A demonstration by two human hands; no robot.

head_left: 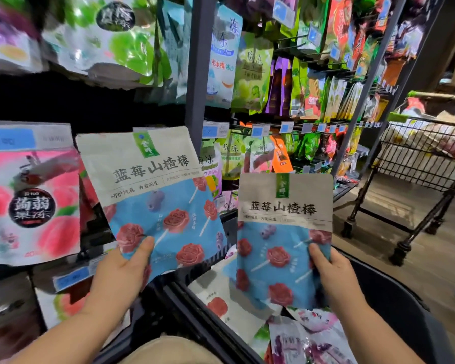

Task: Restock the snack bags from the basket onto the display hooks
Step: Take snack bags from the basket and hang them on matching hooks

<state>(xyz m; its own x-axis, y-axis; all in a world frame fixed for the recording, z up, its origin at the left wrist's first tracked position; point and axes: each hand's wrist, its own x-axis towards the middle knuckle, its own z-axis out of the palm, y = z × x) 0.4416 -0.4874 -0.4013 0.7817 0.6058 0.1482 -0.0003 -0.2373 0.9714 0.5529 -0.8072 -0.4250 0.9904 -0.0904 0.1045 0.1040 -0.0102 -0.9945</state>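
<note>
Two identical snack bags, beige on top and blue below with red rose-shaped lollipops, are held up in front of the display. My left hand [121, 269] grips the lower edge of the left bag [153, 185], which tilts left before a dark gap in the rack. My right hand [331, 269] grips the lower right edge of the right bag [284, 232], upright above the black basket [202, 261]. More snack bags [307, 340] lie in the basket, one of the same kind among them.
Pink peach jelly bags [32, 206] hang at left, green jelly bags [111, 38] above. A grey upright post [197, 74] splits the rack; several rows of hanging bags [286, 90] fill the right section. A black wire trolley [418, 166] stands on the wooden floor at right.
</note>
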